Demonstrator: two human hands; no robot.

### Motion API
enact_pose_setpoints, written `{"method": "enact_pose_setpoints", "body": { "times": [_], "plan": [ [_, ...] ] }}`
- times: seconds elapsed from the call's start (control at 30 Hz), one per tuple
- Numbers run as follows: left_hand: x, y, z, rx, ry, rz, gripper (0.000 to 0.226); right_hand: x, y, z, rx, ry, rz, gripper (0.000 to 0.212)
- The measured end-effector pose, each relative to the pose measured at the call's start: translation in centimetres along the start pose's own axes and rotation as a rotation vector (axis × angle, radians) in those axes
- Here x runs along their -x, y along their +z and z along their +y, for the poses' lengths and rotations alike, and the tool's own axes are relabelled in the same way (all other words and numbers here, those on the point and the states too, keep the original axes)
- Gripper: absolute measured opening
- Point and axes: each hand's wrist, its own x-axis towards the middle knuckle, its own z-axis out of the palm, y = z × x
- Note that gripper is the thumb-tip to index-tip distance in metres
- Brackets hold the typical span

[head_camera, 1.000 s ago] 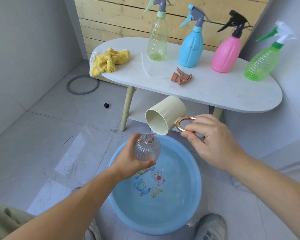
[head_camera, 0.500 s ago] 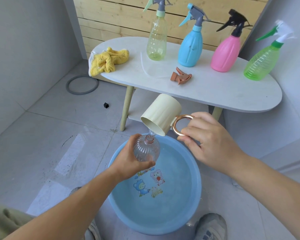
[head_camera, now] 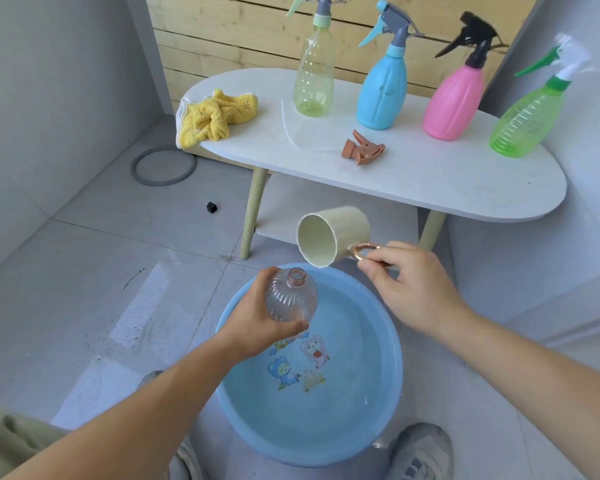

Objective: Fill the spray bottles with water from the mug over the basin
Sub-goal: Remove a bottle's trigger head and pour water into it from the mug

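Observation:
My left hand [head_camera: 253, 318] grips a clear ribbed bottle [head_camera: 291, 299] with an open pinkish neck, held over the blue basin [head_camera: 378, 420] of water on the floor. My right hand [head_camera: 409, 289] pinches the copper ring handle of a cream mug [head_camera: 329, 237], which is tipped on its side, mouth toward me, just above and right of the bottle's neck. No water runs from the mug. A brown spray head [head_camera: 361, 152] lies loose on the white table [head_camera: 465, 188]. Behind it stand yellow-green [head_camera: 314, 81], blue [head_camera: 381, 95], pink [head_camera: 452, 102] and green [head_camera: 523, 126] spray bottles.
A yellow cloth [head_camera: 212, 117] lies on the table's left end. On the tiled floor are a grey ring [head_camera: 163, 166] and a small black cube [head_camera: 211, 207]. My shoes [head_camera: 420, 452] flank the basin's near edge. Grey walls close in left and right.
The pouring has stopped. The mug has lifted and shifted right, away from the bottle's neck. The bottle has tilted slightly left in my left hand.

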Motion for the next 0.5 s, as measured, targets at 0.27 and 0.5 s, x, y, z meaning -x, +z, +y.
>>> {"method": "enact_pose_setpoints", "body": {
  "times": [0.27,0.5],
  "plan": [
    [0.2,0.3,-1.3,0.005,-0.033,-0.007,0.105,1.3,6.9,7.9,-0.163,0.495,-0.238,0.031],
    [0.0,0.3,-2.3,-0.002,-0.061,0.003,0.098,2.9,12.0,11.8,-0.065,0.550,-0.344,0.047]
  ]
}}
